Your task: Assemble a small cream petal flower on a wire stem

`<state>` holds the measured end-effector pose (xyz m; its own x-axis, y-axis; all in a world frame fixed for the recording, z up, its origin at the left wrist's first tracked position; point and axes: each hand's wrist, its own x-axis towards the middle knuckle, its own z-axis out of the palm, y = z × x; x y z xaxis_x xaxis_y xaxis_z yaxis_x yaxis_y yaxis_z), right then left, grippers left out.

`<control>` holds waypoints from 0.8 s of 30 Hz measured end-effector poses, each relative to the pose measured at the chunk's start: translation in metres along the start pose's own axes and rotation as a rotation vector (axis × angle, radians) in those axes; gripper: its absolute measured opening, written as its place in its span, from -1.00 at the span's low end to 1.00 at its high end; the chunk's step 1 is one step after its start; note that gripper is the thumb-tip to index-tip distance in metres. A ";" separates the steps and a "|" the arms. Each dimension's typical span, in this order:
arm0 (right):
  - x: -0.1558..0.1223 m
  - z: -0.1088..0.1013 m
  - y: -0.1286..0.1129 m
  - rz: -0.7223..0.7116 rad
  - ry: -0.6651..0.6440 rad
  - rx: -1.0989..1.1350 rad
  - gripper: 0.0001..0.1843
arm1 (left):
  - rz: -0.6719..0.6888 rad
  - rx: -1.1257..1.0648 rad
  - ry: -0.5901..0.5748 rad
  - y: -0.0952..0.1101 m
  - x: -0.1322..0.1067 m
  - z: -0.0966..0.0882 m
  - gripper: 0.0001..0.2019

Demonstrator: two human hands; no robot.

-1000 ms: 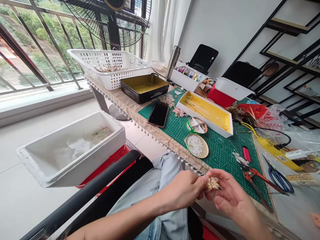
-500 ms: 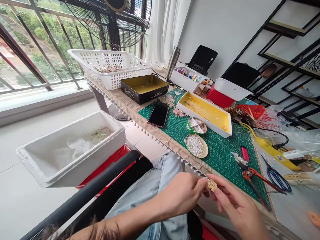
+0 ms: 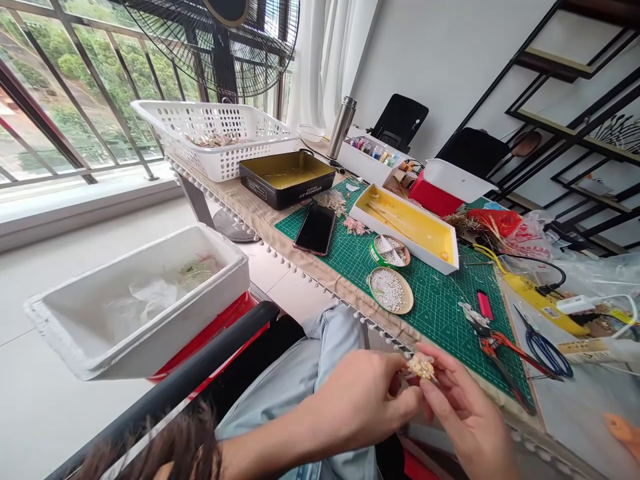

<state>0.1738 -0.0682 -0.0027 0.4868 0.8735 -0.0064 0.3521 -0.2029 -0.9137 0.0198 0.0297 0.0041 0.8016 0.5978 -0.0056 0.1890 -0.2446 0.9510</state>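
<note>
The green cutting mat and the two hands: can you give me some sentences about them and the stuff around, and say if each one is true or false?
1. The left hand and right hand are both at a small flower-like ornament. True.
2. The smartphone lies inside the yellow-lined box. False: it lies at the edge of the green cutting mat.
3. A round dish holds white beads. True.
4. The steel bottle lies on its side. False: it stands upright.
5. The blue-handled scissors are off the mat. True.
</note>
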 end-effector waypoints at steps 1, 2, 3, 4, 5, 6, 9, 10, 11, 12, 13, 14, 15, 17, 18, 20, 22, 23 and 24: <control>0.000 0.000 -0.002 -0.005 -0.002 -0.003 -0.61 | 0.032 0.045 0.030 0.000 -0.001 0.000 -0.89; 0.000 -0.001 -0.004 -0.015 0.000 -0.003 -0.62 | 0.067 0.090 0.062 0.000 -0.001 0.001 -0.89; -0.001 -0.001 -0.006 -0.026 0.005 0.001 -0.63 | 0.100 0.134 0.091 0.000 -0.002 0.001 -0.88; -0.001 -0.002 -0.007 -0.039 0.010 0.007 -0.65 | 0.127 0.173 0.115 0.000 -0.002 0.002 -0.87; -0.002 -0.002 -0.008 -0.055 0.012 0.017 -0.66 | 0.146 0.203 0.130 -0.001 -0.002 0.002 -0.84; -0.002 -0.002 -0.008 -0.072 0.013 0.026 -0.67 | 0.158 0.229 0.142 -0.002 -0.002 0.003 -0.81; -0.003 -0.003 -0.007 -0.118 0.008 0.024 -0.69 | 0.182 0.295 0.170 -0.004 -0.002 0.004 -0.75; -0.004 -0.003 -0.005 -0.130 0.005 0.017 -0.68 | 0.188 0.308 0.179 -0.005 -0.002 0.005 -0.74; -0.004 -0.003 -0.004 -0.138 0.003 0.010 -0.68 | 0.193 0.314 0.185 -0.005 -0.002 0.005 -0.74; -0.004 -0.003 -0.003 -0.143 0.003 0.005 -0.68 | 0.195 0.310 0.187 -0.005 -0.003 0.005 -0.73; -0.004 -0.003 -0.002 -0.147 0.004 0.003 -0.69 | 0.194 0.296 0.187 -0.005 -0.003 0.004 -0.73; -0.004 -0.003 -0.001 -0.152 0.004 0.002 -0.70 | 0.192 0.275 0.184 -0.004 -0.004 0.004 -0.72; -0.004 -0.003 -0.001 -0.158 0.003 0.002 -0.72 | 0.190 0.248 0.177 -0.004 -0.005 0.004 -0.72; -0.004 -0.003 0.000 -0.169 -0.002 -0.001 -0.74 | 0.181 0.182 0.153 -0.003 -0.006 0.003 -0.71; -0.004 -0.003 0.000 -0.175 -0.007 -0.004 -0.74 | 0.178 0.147 0.139 -0.002 -0.006 0.002 -0.70; -0.003 -0.003 0.000 -0.184 -0.013 -0.009 -0.74 | 0.173 0.076 0.118 -0.002 -0.006 0.001 -0.71; -0.002 -0.003 0.000 -0.192 -0.018 -0.006 -0.75 | 0.160 0.014 0.101 -0.002 -0.005 0.000 -0.73; -0.002 -0.003 0.000 -0.194 -0.019 -0.005 -0.75 | 0.148 -0.016 0.089 -0.002 -0.004 0.000 -0.75; -0.001 -0.003 0.000 -0.194 -0.018 -0.009 -0.76 | 0.134 -0.048 0.073 -0.002 -0.004 -0.001 -0.75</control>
<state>0.1754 -0.0707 -0.0015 0.3945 0.9044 0.1626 0.4455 -0.0336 -0.8946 0.0158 0.0285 0.0024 0.7743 0.6166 0.1427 0.0546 -0.2898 0.9555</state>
